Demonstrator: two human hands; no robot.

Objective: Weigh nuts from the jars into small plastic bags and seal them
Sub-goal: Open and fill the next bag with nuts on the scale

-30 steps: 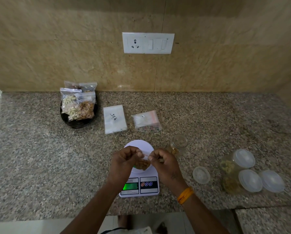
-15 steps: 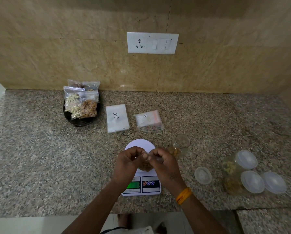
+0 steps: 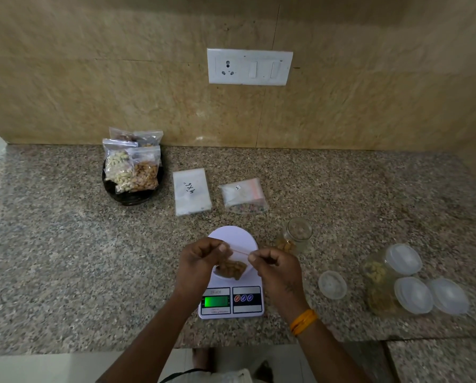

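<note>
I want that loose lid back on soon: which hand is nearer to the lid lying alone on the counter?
Right. The right hand pinches the bag's top over the scale, just left of the loose lid. The left hand is farther left, beyond the right hand.

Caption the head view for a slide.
Both hands pinch the clear nut-filled bag's top above the white digital scale.

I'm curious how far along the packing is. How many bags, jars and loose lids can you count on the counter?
Filled bags in the black bowl: 4
Bag of nuts held by both hands: 1
Packs of empty bags: 2
Open jar: 1
Lidded jars: 3
Loose lid: 1
Total: 12
</note>
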